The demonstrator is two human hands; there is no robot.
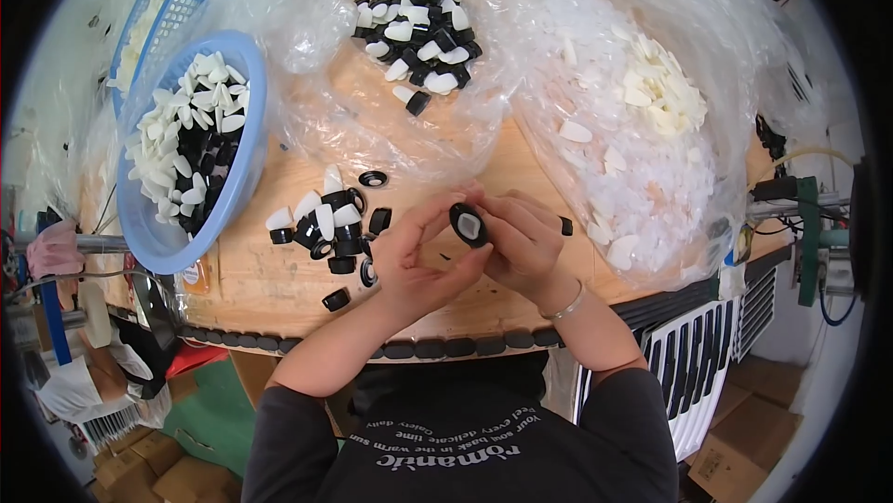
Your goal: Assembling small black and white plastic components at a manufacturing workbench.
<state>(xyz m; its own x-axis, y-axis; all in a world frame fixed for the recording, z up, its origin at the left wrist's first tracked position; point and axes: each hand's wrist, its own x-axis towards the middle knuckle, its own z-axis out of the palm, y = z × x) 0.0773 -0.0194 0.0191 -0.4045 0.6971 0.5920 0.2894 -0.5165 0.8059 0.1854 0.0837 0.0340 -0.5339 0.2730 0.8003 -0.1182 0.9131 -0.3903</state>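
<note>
Both hands met over the wooden tabletop [279, 280]; left hand [419, 256] and right hand [526, 242] pinched one small black plastic cap [469, 224], tilted up so its white insert showed; loose caps [326, 224] lay near.

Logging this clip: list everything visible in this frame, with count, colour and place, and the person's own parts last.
Black ring with white insert: one, held between both hands at table centre.
Loose pieces: a small heap, black and white, on the table left of the hands.
Round basket: one, blue, far left, holding white and black pieces.
Rectangular basket: one, blue, behind the round one.
Pile on plastic sheet: many black and white pieces, top centre.
Clear bag: one, right, full of white pieces.
Table: one, wooden, with a black beaded edge.
Bracelet: one, silvery, on the right wrist.
Left hand: pinching the ring.
Right hand: pinching the ring.
</note>
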